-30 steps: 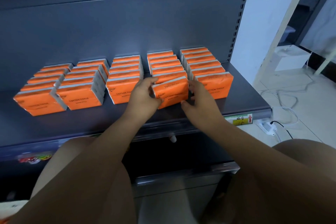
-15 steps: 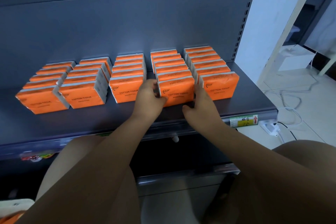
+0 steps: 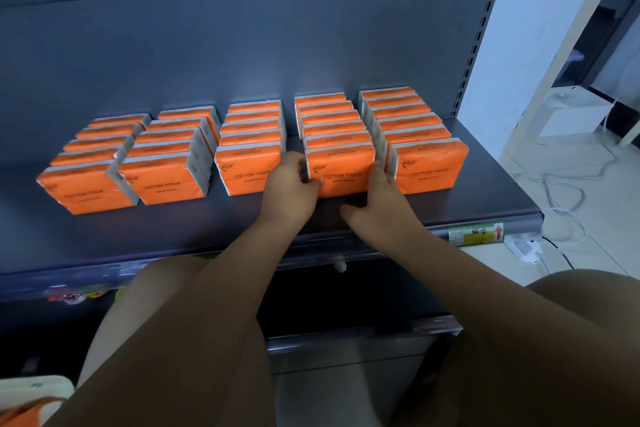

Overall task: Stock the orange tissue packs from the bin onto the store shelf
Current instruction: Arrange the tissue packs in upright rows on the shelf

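Observation:
Five rows of orange tissue packs stand on the grey store shelf (image 3: 467,208). The front pack of the fourth row (image 3: 341,168) stands upright, level with its neighbours. My left hand (image 3: 289,189) grips its left edge, thumb on the front face. My right hand (image 3: 379,206) lies against its right side, fingers between it and the fifth row (image 3: 429,166), thumb off the pack. A white bin (image 3: 34,388) with an orange pack (image 3: 19,414) in it shows at the bottom left corner.
The shelf's front strip carries a yellow price tag (image 3: 476,234). To the right, white cables and a power strip (image 3: 524,248) lie on the tiled floor. A lower shelf edge (image 3: 363,336) sits below my arms. My knees fill the bottom of the view.
The pack was held tilted in front of the fourth row; both hands have pushed it back and stood it upright against that row.

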A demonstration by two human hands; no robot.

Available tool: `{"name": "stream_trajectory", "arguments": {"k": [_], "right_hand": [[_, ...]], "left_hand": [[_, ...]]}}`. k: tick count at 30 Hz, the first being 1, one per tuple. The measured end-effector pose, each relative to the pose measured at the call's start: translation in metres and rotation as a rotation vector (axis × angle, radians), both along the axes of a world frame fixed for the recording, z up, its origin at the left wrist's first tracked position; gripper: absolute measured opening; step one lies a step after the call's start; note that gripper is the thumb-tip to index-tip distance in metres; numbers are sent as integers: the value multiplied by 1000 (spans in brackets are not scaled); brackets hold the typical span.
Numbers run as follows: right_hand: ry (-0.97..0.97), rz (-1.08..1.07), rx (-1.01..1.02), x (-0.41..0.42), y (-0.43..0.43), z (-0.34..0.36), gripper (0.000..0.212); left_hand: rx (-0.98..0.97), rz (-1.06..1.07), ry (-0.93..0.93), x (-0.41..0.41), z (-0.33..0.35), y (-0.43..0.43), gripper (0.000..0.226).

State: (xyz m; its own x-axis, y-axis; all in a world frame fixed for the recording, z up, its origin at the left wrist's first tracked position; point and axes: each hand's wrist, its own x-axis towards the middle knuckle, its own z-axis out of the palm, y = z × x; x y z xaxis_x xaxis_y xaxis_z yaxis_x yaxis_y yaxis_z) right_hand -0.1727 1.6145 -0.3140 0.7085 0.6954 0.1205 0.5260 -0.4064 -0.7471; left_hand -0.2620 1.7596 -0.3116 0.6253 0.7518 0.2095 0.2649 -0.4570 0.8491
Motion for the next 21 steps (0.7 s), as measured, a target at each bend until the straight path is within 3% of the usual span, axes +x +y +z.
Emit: {"name": "stream_trajectory", "arguments": {"k": [5, 13, 16, 21], "right_hand": [[-8, 26, -39, 1, 3, 0, 94], [-51, 9, -38, 0, 1, 0, 83], [-46, -18, -20, -2, 0, 0, 73], [-7, -73, 13, -5, -3, 4, 37]], "left_hand": [[-4, 22, -7, 0, -2, 1, 31], [29, 7, 18, -1, 0, -1, 41], [52, -3, 17, -4, 1, -4, 42], [64, -20, 62, -8, 4, -10, 35]]}}
